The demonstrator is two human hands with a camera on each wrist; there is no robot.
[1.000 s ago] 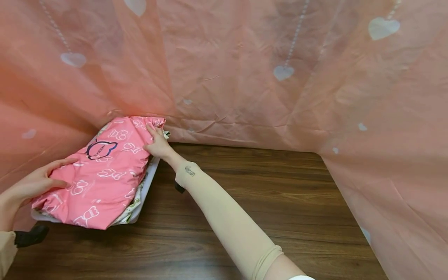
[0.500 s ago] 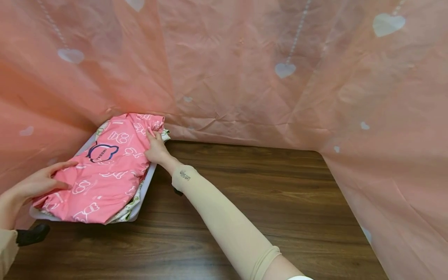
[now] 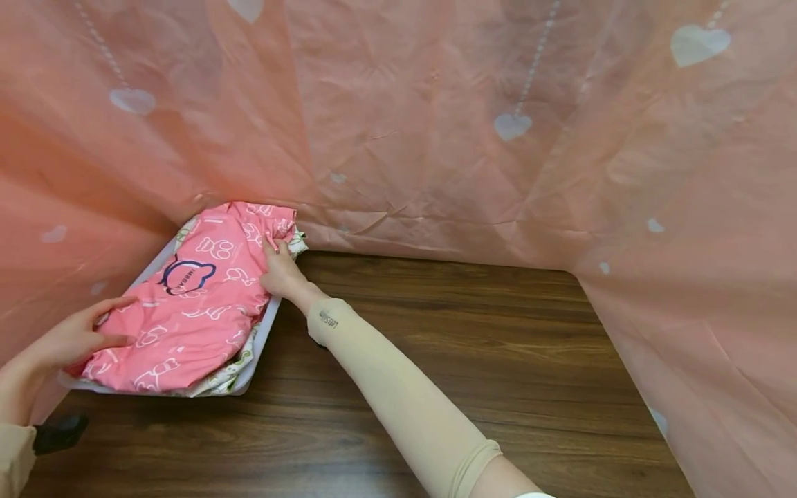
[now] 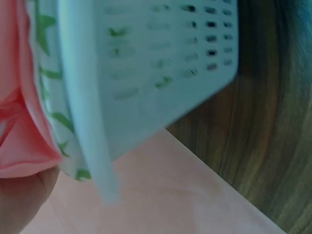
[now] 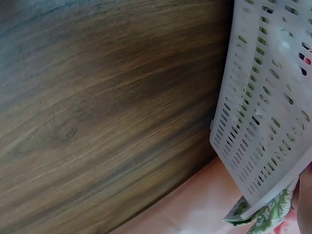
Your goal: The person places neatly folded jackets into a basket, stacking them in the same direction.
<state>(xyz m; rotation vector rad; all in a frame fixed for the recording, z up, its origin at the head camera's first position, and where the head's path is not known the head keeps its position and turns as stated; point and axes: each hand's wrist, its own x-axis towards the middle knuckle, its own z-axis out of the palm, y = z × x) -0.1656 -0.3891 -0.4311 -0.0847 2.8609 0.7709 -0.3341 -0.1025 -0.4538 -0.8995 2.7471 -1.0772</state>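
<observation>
A pink cloth (image 3: pixel 212 315) with white line drawings and a dark blue bear-head outline covers the top of a white slotted basket (image 3: pixel 258 339). Green-and-white patterned fabric (image 3: pixel 227 377) shows beneath it along the basket's rim. My left hand (image 3: pixel 75 339) rests on the cloth's left side, fingers and thumb spread apart. On the far right side, my right hand (image 3: pixel 285 273) presses its fingertips into the cloth, which puckers there. In the right wrist view, the slotted wall (image 5: pixel 268 97) appears with a corner of green fabric (image 5: pixel 270 214) hanging over its rim.
The basket stands in a corner on a dark wood-grain surface (image 3: pixel 436 346). Pink sheeting (image 3: pixel 423 138) with pale hearts rises behind it and on both sides. Brown surface stretches to the right of the basket, beneath my right forearm.
The cloth's near edge has drawn back from overhanging to about the basket's rim. My right fingertips have slid slightly nearer and bunched the cloth. My left hand has barely moved.
</observation>
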